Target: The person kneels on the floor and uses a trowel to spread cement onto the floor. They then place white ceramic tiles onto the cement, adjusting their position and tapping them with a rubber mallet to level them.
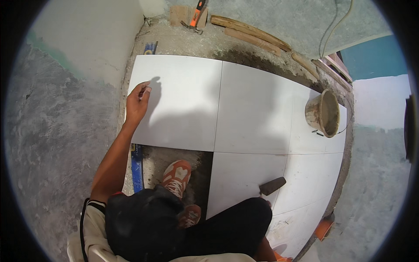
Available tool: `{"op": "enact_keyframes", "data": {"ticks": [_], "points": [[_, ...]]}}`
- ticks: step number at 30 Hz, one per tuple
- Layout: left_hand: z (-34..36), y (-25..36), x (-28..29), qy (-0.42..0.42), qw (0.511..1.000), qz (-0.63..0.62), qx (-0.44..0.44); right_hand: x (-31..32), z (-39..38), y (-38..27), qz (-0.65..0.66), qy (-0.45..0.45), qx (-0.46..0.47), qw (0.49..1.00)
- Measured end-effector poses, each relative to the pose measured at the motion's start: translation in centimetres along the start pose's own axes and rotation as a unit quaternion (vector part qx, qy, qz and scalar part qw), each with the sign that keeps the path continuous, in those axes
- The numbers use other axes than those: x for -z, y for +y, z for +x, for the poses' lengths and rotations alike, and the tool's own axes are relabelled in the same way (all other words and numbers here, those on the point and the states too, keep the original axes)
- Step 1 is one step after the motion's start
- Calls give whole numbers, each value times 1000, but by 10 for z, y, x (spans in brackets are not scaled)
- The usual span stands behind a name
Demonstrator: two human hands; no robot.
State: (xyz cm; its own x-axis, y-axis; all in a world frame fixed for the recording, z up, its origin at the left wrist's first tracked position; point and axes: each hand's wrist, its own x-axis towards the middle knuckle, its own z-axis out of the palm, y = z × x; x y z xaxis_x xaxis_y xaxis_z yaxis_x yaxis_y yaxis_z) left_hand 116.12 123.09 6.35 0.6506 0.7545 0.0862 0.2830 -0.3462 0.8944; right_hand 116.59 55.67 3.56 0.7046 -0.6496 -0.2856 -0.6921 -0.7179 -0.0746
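Observation:
My left hand (140, 98) is closed, fingers curled and thumb pressed in, over the left side of a large white tile (183, 96). Whether it pinches something small cannot be made out. A blue spirit level (137, 170) runs beneath that tile, one end showing at the near edge and the other at the far edge. At my right knee, a trowel (273, 186) points its dark blade over another white tile (244, 170). Only a sliver of my right hand (268, 203) shows by the trowel's hidden handle, closed on it; my knee covers the rest.
A bucket (323, 113) of grey mix stands on the tiles at the right. Beyond the far edge lie a claw hammer (195, 19) and wooden strips (251, 32). My shoes (176, 177) rest in the untiled gap. Walls close in at the left, back and right.

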Motion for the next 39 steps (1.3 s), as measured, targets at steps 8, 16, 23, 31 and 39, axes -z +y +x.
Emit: {"op": "enact_keyframes", "data": {"ticks": [8,16,23,31,39], "points": [[3,-25,3,33,998,-26,53,137,18,-100,177,-108,304,930],[6,-55,35,138,978,145,54,148,-100,-281,79,-273,522,804],[4,-80,41,104,979,76,155,73,-197,-315,-35,-448,555,700],[-6,-63,58,69,972,211,74,20,-186,-306,-49,-566,444,693],[30,-34,23,-2,972,229,-56,-9,-207,-302,170,-718,39,674]]}}
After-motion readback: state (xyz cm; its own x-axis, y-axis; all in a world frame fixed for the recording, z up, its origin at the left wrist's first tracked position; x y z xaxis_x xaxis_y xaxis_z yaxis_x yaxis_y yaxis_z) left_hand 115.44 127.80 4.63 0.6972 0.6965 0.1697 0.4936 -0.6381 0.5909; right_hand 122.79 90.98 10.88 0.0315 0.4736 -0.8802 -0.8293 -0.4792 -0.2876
